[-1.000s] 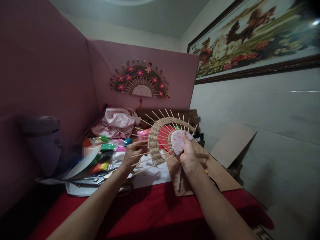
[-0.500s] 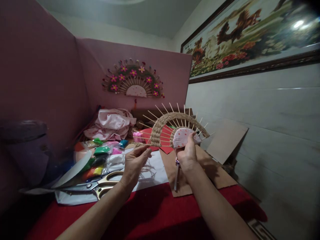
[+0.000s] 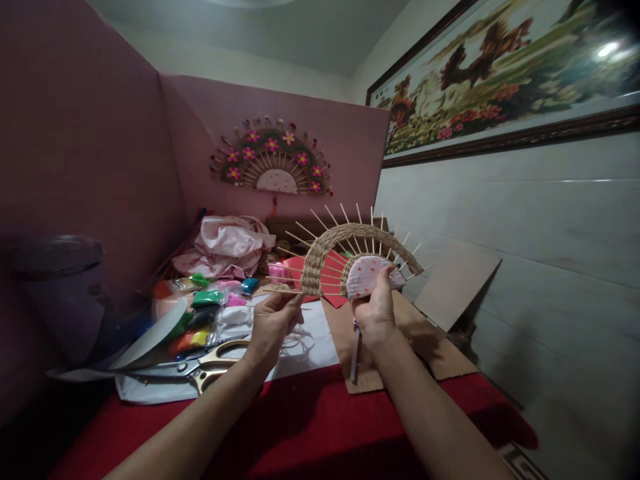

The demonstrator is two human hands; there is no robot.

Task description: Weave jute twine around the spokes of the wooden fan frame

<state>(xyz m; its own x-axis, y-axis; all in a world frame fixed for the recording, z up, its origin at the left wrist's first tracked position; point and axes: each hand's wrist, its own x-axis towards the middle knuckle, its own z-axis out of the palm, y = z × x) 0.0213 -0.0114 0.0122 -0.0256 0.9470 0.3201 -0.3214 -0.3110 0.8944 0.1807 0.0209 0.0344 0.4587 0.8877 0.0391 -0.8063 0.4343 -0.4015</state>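
A half-round fan (image 3: 327,241) of thin sticks, woven with a band of brown twine, is held up over the table. Its center is a white half-disc of cloth (image 3: 367,275) with red spots. My right hand (image 3: 377,310) grips the fan at this cloth piece, thumb across its front. My left hand (image 3: 275,327) is closed in a pinch at the fan's lower left corner, beside the end of the woven band. Whether a twine end is also between those fingers is hidden. Pale loose strands (image 3: 299,343) show just below my left hand.
Gold-handled scissors (image 3: 205,367) lie left, near bags of colored clay (image 3: 207,298). Pink cloth (image 3: 233,240) is heaped behind. Brown cardboard (image 3: 365,363) and white paper (image 3: 320,340) cover part of the red tablecloth (image 3: 320,427). A flower-decorated fan (image 3: 273,160) hangs on the pink partition.
The view has shifted slightly, moving the background a little to the right. My left fingers have closed in at the fan's lower left corner; my right hand keeps its grip.
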